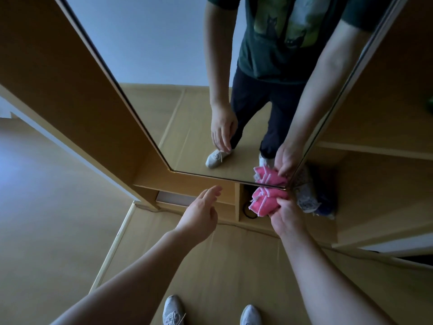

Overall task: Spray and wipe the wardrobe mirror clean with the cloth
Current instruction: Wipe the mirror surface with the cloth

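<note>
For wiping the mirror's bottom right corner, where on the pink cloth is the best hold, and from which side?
Grip the pink cloth at its bunched rear folds, coming from the side away from the mirror, as the right hand does. It is wadded, so that hold probably leaves a soft pad facing the glass.

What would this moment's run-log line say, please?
right hand: grips pink cloth at wardrobe mirror lower right corner | left hand: open, empty, beside the mirror's bottom edge
</note>
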A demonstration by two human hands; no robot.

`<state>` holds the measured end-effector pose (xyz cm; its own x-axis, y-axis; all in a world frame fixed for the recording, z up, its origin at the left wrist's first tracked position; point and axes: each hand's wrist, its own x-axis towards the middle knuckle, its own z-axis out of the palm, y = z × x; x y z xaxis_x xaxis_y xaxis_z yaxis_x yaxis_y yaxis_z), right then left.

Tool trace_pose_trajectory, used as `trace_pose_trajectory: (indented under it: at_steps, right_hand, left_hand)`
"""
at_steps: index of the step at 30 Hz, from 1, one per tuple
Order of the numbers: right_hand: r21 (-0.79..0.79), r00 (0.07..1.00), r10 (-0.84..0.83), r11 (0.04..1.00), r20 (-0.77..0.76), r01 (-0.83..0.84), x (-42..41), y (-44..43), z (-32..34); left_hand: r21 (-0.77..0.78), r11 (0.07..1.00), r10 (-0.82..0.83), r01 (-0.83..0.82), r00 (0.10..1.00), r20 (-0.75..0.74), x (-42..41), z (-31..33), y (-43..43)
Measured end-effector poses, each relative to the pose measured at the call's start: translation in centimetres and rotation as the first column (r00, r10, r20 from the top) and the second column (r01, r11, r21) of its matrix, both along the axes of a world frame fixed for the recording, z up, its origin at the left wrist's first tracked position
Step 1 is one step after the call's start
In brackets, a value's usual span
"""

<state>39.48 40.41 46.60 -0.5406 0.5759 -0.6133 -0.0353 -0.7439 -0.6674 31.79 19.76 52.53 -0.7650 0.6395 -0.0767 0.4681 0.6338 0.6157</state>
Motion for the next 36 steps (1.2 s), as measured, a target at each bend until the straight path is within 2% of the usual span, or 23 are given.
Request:
trace_pose_trajectory:
  at_steps: [6,11,17,20,22,27,33,36]
  right_hand:
    - [0.101,0.978,-0.128,0.989,0.163,0.113,2.7,1.2,1.5]
    - [0.207,0.982,-0.162,0.969,0.102,0.138,4.9,0.2,6.7]
    - [0.387,0.999,-0.039,0.922,0.023,0.027,6.5,-3.4,15.0]
    - [0.421,0.995,0.071,0.906,-0.069,-0.036,6.1,-5.4,18.5]
    - [0.464,0.988,0.111,0.885,-0.108,-0.048,5.3,-6.6,20.8]
    - [0.625,0.963,0.237,0.773,-0.130,-0.106,2.6,-10.1,26.6]
    - [0.732,0.951,0.251,0.680,-0.180,-0.041,-0.2,-13.8,31.5]
    - [0.805,0.934,0.311,0.592,-0.178,-0.043,-0.9,-15.7,33.9]
  left_hand:
    - [0.047,0.995,-0.086,0.085,0.996,0.003,1.0,2.4,2.4]
    - [0.083,0.979,-0.184,0.185,0.983,-0.026,1.4,5.8,4.4]
    - [0.100,0.939,-0.328,0.330,0.944,-0.028,0.9,10.3,5.3]
    - [0.166,0.898,-0.411,0.408,0.911,-0.017,0.5,13.2,4.5]
    - [0.197,0.872,-0.444,0.447,0.894,-0.065,-0.2,15.2,3.8]
    - [0.266,0.855,-0.427,0.446,0.895,-0.130,-2.8,20.5,1.3]
    - [0.380,0.823,-0.401,0.423,0.905,-0.139,-5.4,26.3,-3.6]
    - [0.450,0.799,-0.369,0.398,0.916,-0.156,-6.5,29.1,-6.2]
